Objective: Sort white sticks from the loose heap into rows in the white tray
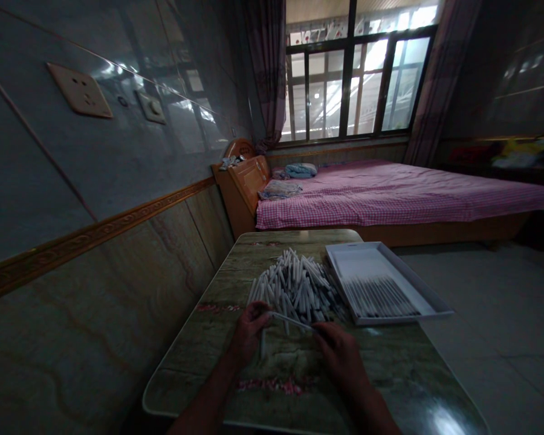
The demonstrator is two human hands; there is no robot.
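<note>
A slim white pen-like stick spans the gap between my hands, sloping slightly down to the right. My left hand pinches its left end, and my right hand is closed on its right end. Just beyond them lies a loose pile of similar white sticks, some with dark ends, pointing various ways. One stick lies apart, beside my left hand. To the right of the pile, a shallow white tray holds a row of slim sticks side by side in its near part. Their exact kind is too blurred to tell.
Everything rests on a low table with a green marbled top and rounded corners. A tiled wall runs along the left. Beyond the table stands a bed with a pink checked cover. The tray's right side overhangs the table edge.
</note>
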